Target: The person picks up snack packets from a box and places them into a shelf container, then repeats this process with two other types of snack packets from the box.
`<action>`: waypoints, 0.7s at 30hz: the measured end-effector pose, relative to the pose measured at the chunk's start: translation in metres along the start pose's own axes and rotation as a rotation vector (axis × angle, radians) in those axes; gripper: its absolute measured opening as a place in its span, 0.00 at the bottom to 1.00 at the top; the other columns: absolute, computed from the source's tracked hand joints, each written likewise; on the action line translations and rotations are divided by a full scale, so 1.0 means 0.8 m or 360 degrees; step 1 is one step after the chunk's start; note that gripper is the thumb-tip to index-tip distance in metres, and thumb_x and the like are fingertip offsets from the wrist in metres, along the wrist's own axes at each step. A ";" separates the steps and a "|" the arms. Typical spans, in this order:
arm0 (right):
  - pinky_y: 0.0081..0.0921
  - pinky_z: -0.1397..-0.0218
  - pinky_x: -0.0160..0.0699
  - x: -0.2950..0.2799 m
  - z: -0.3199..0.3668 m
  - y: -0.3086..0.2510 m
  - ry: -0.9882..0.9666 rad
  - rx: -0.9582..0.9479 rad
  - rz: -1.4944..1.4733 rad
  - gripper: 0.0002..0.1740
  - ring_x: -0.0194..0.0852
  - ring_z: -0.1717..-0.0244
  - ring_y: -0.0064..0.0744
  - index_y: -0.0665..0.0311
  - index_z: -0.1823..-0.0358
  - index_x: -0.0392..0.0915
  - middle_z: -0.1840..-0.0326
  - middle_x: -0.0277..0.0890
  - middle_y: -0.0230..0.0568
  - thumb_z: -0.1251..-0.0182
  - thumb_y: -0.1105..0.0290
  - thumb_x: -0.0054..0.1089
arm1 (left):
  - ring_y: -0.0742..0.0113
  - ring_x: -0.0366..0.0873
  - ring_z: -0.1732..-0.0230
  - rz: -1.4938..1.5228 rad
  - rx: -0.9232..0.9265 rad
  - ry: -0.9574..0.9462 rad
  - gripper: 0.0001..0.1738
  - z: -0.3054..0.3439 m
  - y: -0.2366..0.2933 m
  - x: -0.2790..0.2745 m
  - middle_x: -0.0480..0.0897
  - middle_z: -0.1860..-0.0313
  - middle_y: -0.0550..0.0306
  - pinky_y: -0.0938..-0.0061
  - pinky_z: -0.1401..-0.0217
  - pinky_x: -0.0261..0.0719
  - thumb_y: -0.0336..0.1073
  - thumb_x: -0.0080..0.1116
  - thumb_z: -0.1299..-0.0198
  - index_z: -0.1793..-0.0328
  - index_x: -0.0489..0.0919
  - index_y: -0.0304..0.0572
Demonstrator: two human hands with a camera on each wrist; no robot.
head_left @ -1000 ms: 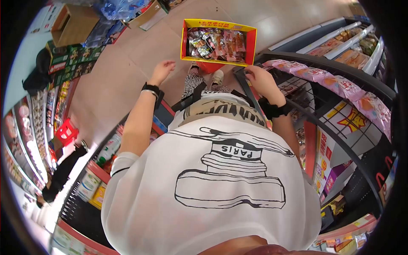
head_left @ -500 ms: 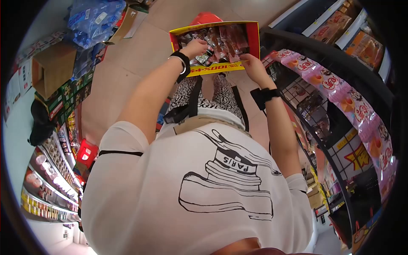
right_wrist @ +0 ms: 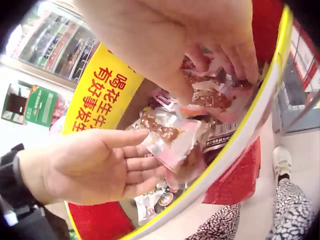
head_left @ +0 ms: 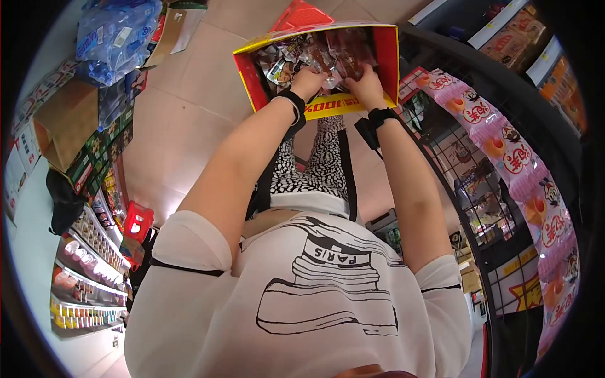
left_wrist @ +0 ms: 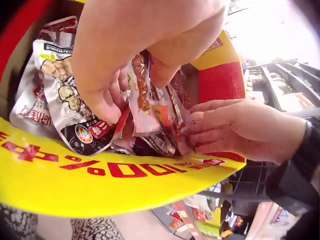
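Observation:
A yellow and red cardboard box point(head_left: 337, 106) holds several small snack packets. My left hand point(head_left: 307, 82) reaches over its near edge, loosely spread fingers and thumb beside a clear packet of reddish-brown food point(right_wrist: 165, 127). My right hand point(head_left: 367, 88) is inside the box's right part. Its fingers point(right_wrist: 235, 57) bend down onto other clear packets and its thumb stands well apart. Silver packets with printed pictures point(left_wrist: 65, 100) lie by the left hand in the left wrist view. The right fingers hide part of the packets under them.
A red plastic support point(head_left: 302, 16) shows behind the box. Pink snack bags point(head_left: 510, 148) hang along the dark rack at the right. Blue plastic-wrapped bottles point(head_left: 120, 38) and a brown carton point(head_left: 66, 123) stand at the left. Stocked shelves point(head_left: 91, 271) line the far left.
Both hands have gone from outside the box into it, among the packets. The box appears closer and tilted more towards me, with its printed near panel now showing.

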State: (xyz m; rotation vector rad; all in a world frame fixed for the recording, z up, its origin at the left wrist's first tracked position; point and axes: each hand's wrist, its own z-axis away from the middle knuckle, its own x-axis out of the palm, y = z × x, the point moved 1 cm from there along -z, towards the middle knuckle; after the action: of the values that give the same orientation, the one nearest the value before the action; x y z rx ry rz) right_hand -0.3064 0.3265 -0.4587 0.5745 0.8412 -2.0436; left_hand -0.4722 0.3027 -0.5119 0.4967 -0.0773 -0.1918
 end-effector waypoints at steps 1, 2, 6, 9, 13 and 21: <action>0.39 0.49 0.71 0.002 0.000 -0.004 0.0012 0.0004 0.0106 0.34 0.69 0.51 0.56 0.67 0.45 0.63 0.51 0.68 0.59 0.54 0.63 0.64 | 0.60 0.79 0.72 -0.0007 0.0015 0.0037 0.19 -0.006 -0.005 0.004 0.80 0.73 0.46 0.71 0.69 0.74 0.41 0.58 0.49 0.65 0.76 0.26; 0.39 0.49 0.71 0.004 0.001 -0.007 0.0008 0.0010 0.0102 0.34 0.69 0.51 0.56 0.67 0.45 0.63 0.51 0.68 0.59 0.54 0.63 0.64 | 0.59 0.80 0.69 -0.0014 0.0031 0.0072 0.20 -0.006 -0.004 0.007 0.80 0.72 0.46 0.71 0.66 0.74 0.43 0.58 0.49 0.64 0.76 0.26; 0.40 0.50 0.71 0.010 0.003 -0.014 0.0125 -0.0024 0.0377 0.31 0.68 0.52 0.57 0.67 0.52 0.64 0.52 0.67 0.57 0.56 0.62 0.66 | 0.59 0.79 0.66 0.0211 0.0059 -0.0065 0.23 -0.003 -0.002 0.022 0.81 0.71 0.45 0.71 0.62 0.73 0.46 0.58 0.50 0.65 0.78 0.26; 0.41 0.52 0.71 0.014 -0.002 -0.011 0.0166 -0.0070 0.0495 0.26 0.68 0.53 0.58 0.67 0.55 0.63 0.53 0.67 0.57 0.54 0.65 0.63 | 0.59 0.79 0.66 0.0095 0.0030 -0.0041 0.19 -0.014 -0.007 0.030 0.81 0.68 0.47 0.72 0.61 0.73 0.44 0.55 0.46 0.64 0.79 0.30; 0.41 0.54 0.72 0.010 -0.007 -0.003 0.0149 -0.0166 0.0574 0.19 0.71 0.57 0.56 0.67 0.55 0.66 0.58 0.71 0.57 0.49 0.70 0.55 | 0.61 0.79 0.65 0.0063 0.0116 -0.0002 0.16 0.003 0.008 0.034 0.81 0.68 0.51 0.72 0.62 0.74 0.41 0.52 0.44 0.61 0.79 0.34; 0.41 0.57 0.72 0.000 -0.003 0.007 0.0213 -0.0221 0.0319 0.11 0.73 0.60 0.52 0.64 0.60 0.73 0.62 0.74 0.54 0.45 0.72 0.49 | 0.66 0.78 0.60 0.0577 -0.0270 -0.0172 0.14 0.005 -0.001 0.023 0.77 0.56 0.54 0.72 0.61 0.78 0.36 0.52 0.41 0.51 0.71 0.39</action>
State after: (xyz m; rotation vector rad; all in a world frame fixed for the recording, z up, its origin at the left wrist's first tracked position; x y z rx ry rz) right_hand -0.3014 0.3260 -0.4625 0.6946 0.9561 -1.7659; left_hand -0.4545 0.2965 -0.5086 0.2960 -0.2525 0.1296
